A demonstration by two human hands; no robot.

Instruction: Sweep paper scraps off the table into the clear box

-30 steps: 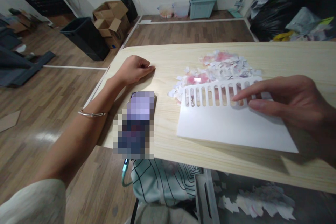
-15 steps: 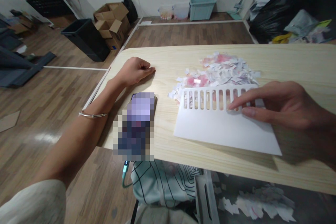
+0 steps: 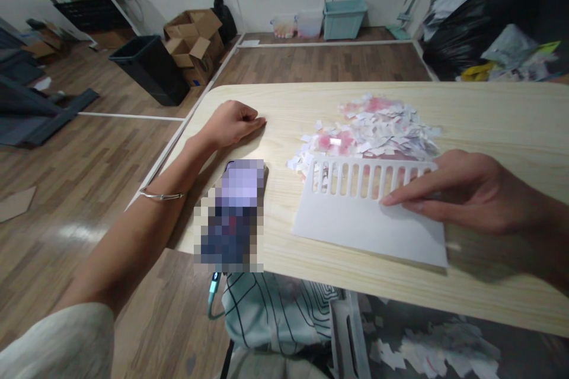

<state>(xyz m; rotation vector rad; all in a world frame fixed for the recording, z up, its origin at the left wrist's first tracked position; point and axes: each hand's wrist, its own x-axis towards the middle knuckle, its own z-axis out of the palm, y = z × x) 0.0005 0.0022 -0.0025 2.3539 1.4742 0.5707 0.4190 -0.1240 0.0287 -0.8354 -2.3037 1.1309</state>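
A white plastic plate (image 3: 355, 222) with a row of long slots along its far edge is at the right of the table's front part. My right hand (image 3: 480, 198) grips the plate from its right side, fingers lying over the slotted end. Just beyond the plate is a loose pile of small white paper scraps (image 3: 386, 130), with pinkish see-through pieces among them. My left hand (image 3: 233, 123) rests on the tabletop to the left, fingers curled in and nothing visible in them. Near the left forearm lies a phone (image 3: 233, 213), its screen blurred out.
A teal cable (image 3: 213, 293) hangs from the phone over the front edge of the table (image 3: 489, 124). Below is an open drawer (image 3: 349, 337) with more paper scraps. Beyond the table are a black bin (image 3: 153, 71), cardboard boxes (image 3: 195, 47), a teal tub (image 3: 344, 19) and black bags (image 3: 471, 29).
The plate's near right corner has swung leftward, and my right hand has come a little nearer the front with it. My left hand has stayed in place on the table.
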